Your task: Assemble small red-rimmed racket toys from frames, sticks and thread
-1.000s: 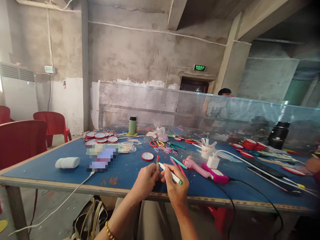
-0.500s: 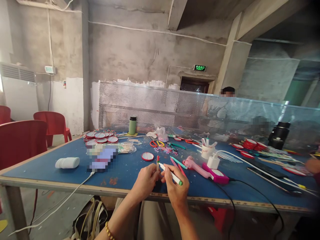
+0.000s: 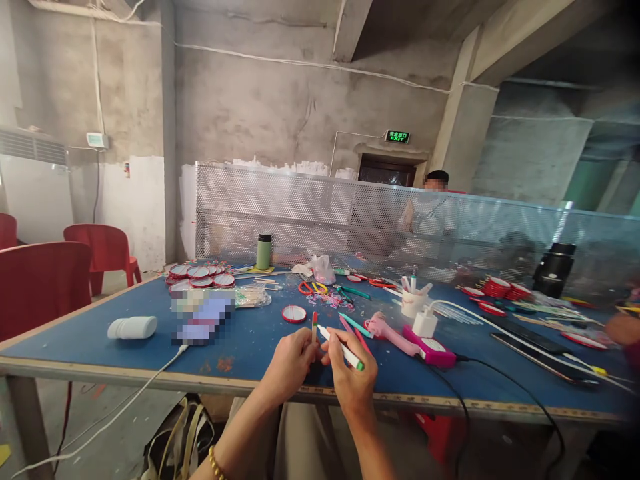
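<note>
My left hand (image 3: 290,363) pinches a thin red and white stick (image 3: 315,327) that stands upright over the blue table's (image 3: 100,343) front edge. My right hand (image 3: 353,377) holds a white pen with a green end (image 3: 343,348), its tip pointing at the stick. Both hands touch each other near the stick's base. A gold bead bracelet (image 3: 216,463) is on my left wrist.
A pink tool (image 3: 400,337) with a black cable, a white charger (image 3: 426,323), a small round red mirror (image 3: 294,314), a cup of pens (image 3: 412,301), scissors (image 3: 313,287), stacked red discs (image 3: 200,275), a white bottle (image 3: 133,327) and a green flask (image 3: 264,252) lie around. Another person (image 3: 433,193) sits behind the perforated metal screen (image 3: 280,213). Red chairs (image 3: 45,280) stand left.
My hands keep the same grip and position. The view has shifted slightly, and the person behind the screen has moved a little left.
</note>
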